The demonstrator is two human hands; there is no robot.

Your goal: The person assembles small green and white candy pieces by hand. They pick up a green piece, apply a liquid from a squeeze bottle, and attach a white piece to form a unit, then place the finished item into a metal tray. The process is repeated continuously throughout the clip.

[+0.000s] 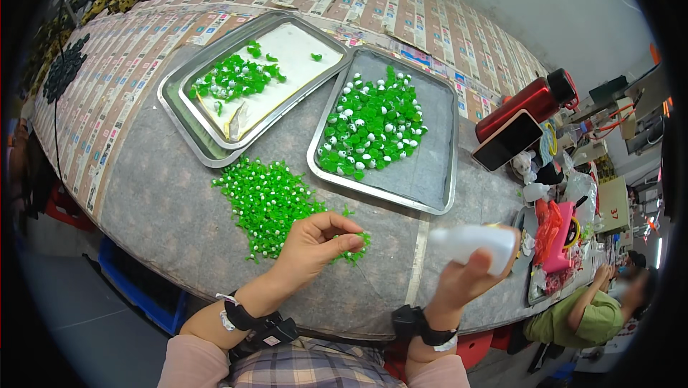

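From where I stand, the left hand has thumb and fingertips pressed together, apparently pinching a small green plastic piece at the edge of one loose green-and-white pile on the grey-covered surface. The right hand wraps one tilted white plastic bottle, blurred. It looks like the piece-in-one-hand, bottle-in-other step; bringing them together would call for steady aim. Beyond sit two heaps, in a left steel tray, perhaps doubled, and a right steel tray; their pieces defy counting.
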